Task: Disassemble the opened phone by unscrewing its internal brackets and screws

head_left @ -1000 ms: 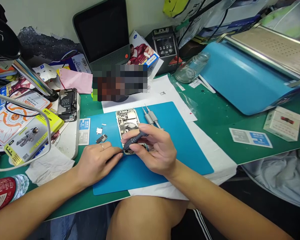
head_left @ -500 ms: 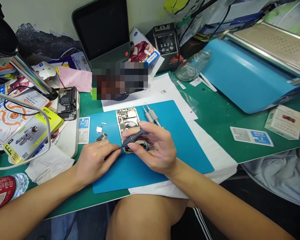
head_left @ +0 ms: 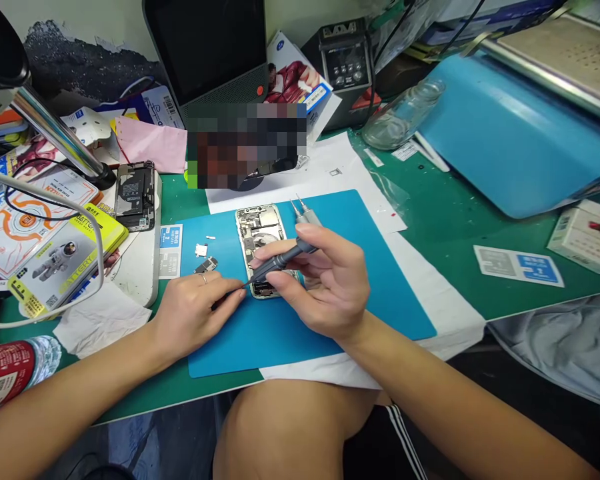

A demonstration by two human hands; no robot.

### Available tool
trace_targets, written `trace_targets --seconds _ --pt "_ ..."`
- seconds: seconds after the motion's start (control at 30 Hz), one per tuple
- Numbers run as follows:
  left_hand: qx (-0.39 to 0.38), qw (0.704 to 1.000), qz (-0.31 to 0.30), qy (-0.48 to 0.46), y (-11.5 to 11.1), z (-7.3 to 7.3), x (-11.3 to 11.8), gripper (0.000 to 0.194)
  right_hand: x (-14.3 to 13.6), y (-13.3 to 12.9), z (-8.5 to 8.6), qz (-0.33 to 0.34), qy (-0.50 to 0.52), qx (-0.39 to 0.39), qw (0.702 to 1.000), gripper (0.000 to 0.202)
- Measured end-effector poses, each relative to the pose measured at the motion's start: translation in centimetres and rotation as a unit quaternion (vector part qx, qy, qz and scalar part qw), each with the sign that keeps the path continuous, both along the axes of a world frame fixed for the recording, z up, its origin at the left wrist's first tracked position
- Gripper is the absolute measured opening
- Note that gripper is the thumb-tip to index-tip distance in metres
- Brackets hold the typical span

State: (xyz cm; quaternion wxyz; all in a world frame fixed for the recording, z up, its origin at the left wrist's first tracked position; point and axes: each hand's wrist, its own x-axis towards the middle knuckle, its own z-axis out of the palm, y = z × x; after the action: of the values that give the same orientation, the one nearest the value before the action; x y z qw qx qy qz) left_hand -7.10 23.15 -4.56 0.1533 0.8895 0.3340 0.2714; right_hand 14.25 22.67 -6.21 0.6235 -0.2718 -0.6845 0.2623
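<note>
An opened phone (head_left: 244, 235) lies on the blue mat (head_left: 380, 293), its inner parts bare. My right hand (head_left: 325, 283) is closed around a dark grey screwdriver (head_left: 280, 261), slanting down to the left across the phone's lower part. At the phone's lower left corner, my left hand (head_left: 195, 307) pinches thumb and forefinger together at the screwdriver's tip. Anything small between those fingers is hidden. Left of the phone lie a small silver plate (head_left: 201, 250) and a dark small phone part (head_left: 206, 265). Two more screwdrivers (head_left: 304, 211) rest beyond my right hand, partly covered.
Another opened phone (head_left: 136, 193) sits on a white case at left, near a yellow battery box (head_left: 63, 263) and a lamp post (head_left: 63, 137). A glass jar (head_left: 403, 117) lies at the back. On the right are a printed card (head_left: 519, 265) and a white box (head_left: 587, 235).
The view has shifted a little, moving the scene up and right in the picture. My right hand with the screwdriver has edged slightly right; my left hand keeps its pinch by the phone's corner.
</note>
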Motion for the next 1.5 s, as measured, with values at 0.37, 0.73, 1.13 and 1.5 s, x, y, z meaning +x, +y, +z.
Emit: trace_targets --seconds 0.37,0.73,1.13,1.5 --pt "0.002 1.000 0.003 0.008 0.0 0.1 0.0 0.018 -0.2 -0.1 0.0 -0.012 -0.013 0.002 1.000 0.067" --pt "-0.028 0.999 0.031 0.009 0.0 0.1 -0.1 0.025 0.5 0.0 0.4 -0.066 -0.023 0.006 0.998 0.065" --pt "0.067 0.987 -0.102 0.106 0.0 0.4 0.1 0.029 0.8 0.1 -0.4 -0.087 -0.106 0.019 0.990 0.061" --pt "0.073 0.986 -0.097 0.114 0.0 0.1 0.0 0.032 0.7 0.0 -0.2 -0.093 -0.129 0.023 0.987 0.060"
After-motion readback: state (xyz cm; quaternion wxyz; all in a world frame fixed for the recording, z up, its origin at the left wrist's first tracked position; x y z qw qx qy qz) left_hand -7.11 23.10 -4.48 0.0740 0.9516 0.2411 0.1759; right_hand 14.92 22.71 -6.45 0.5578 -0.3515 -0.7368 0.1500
